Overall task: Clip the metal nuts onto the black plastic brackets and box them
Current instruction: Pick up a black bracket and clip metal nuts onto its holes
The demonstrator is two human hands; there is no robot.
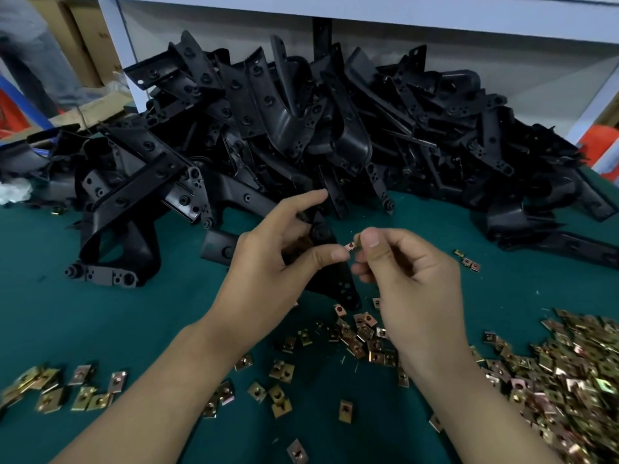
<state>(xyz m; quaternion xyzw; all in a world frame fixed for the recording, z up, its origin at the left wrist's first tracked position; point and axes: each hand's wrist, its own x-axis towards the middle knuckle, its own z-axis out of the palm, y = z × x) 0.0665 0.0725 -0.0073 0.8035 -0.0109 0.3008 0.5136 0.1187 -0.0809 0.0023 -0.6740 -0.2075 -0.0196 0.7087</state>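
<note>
From the head camera, both forearms reach forward from the bottom edge and meet over the middle of the green worktop (134, 329); the left hand (274, 266) is turned with its palm toward the right, its index finger stretched out straight and pointing up toward the pile, its thumb laid forward; its grip is closed around a black bracket (346, 289), whose lower end sticks out below the palm and slants down to the right, while the upper part is mostly hidden behind the fingers; the right hand (415, 276) is held at the same height, back of the hand toward the camera, fingers curled in; its grip pinches one metal nut (350, 245) between thumb and forefinger, and the nut sits just at the tip of the left thumb, beside the bracket's edge; whether the nut is already on the bracket cannot be told.

Behind the hands lies a large pile of brackets (301, 128), tangled against the back of the worktop; loose nuts (361, 333) are scattered under the wrists, with a thick heap of nuts (569, 380) at the right and a smaller group at the lower left; a white shelf frame (368, 5) runs across the top.
</note>
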